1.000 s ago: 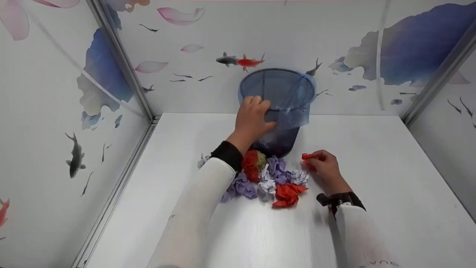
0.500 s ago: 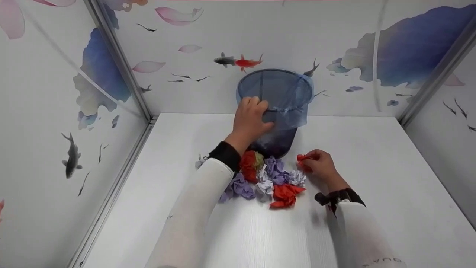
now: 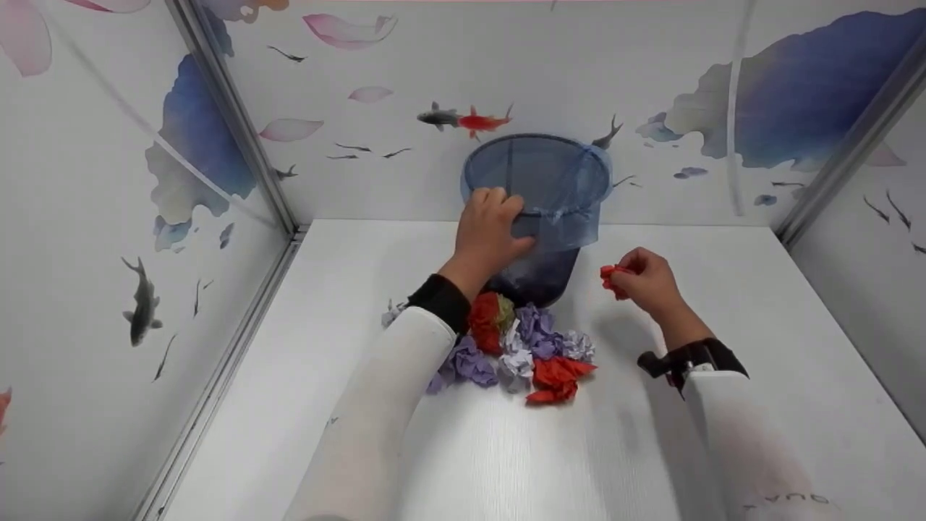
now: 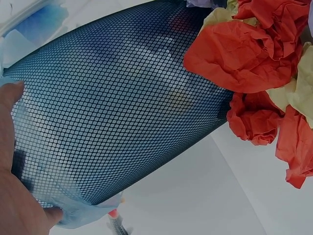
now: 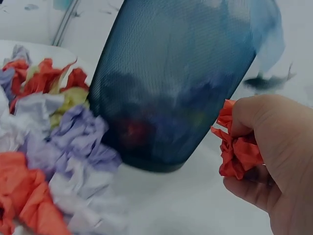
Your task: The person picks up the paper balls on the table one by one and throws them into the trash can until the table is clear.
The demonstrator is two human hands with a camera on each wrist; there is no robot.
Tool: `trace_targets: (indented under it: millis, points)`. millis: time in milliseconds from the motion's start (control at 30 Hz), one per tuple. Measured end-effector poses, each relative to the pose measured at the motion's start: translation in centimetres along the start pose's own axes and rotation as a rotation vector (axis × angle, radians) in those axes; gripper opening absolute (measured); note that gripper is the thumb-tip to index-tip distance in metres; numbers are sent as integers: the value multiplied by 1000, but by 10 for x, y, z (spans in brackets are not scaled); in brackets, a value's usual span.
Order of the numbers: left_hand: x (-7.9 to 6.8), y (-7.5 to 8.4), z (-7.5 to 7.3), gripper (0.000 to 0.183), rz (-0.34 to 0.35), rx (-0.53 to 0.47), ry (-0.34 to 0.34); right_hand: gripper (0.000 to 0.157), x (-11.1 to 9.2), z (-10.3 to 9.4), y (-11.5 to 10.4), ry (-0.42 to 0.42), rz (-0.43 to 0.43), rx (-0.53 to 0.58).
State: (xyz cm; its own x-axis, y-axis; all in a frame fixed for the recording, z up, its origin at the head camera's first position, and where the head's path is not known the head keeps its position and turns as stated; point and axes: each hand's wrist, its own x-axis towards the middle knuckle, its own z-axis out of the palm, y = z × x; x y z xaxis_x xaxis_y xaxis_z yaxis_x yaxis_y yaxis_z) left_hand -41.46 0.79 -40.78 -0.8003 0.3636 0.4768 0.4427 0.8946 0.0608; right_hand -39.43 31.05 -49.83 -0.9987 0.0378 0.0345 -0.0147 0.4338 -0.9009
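A dark mesh wastebasket (image 3: 542, 271), lined with a thin blue plastic bag (image 3: 571, 230), stands at the back of the table. My left hand (image 3: 486, 231) grips its near rim on the left, fingers over the edge and thumb outside on the bag. To the right of the basket, my right hand (image 3: 649, 284) is raised above the table and pinches a crumpled red paper ball (image 5: 238, 154) between thumb and fingers. Through the mesh, blurred paper balls show inside the basket in the right wrist view. A red paper ball (image 4: 239, 56) lies by its base.
Several crumpled paper balls lie in front of the basket, among them a purple one (image 3: 474, 362), a white one (image 3: 517, 363) and a red one (image 3: 561, 380). Printed wall panels (image 3: 405, 181) stand behind and along both sides of the white table (image 3: 506, 463).
My right hand has lifted off the table and moved back and slightly right with the red paper ball. My left hand keeps its grip on the rim.
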Motion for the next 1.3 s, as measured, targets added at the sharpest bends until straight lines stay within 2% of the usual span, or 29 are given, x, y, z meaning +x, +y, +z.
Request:
trace_targets:
  millis: [400, 567, 700, 867, 1000, 1133, 1300]
  points:
    - [0, -1, 1, 49, 7, 7, 4, 15, 16, -55, -119, 54, -174, -133]
    - [0, 0, -1, 49, -4, -15, -2, 12, 17, -60, -168, 75, -264, -178]
    - [-1, 1, -2, 47, -8, -44, -10, 9, 15, -55, -196, 54, -343, -182]
    - [-1, 0, -2, 47, -17, -41, -22, 11, 14, -44, -219, 12, -393, -189]
    - [0, -1, -1, 47, -22, -41, -31, 23, 15, -35, -230, 2, -386, -278]
    - [1, -1, -1, 48, -24, -43, -26, 34, 16, -26, -234, -14, -383, -354]
    - [2, 0, -1, 47, -25, -36, -22, 38, 17, -15, -229, -41, -397, -403]
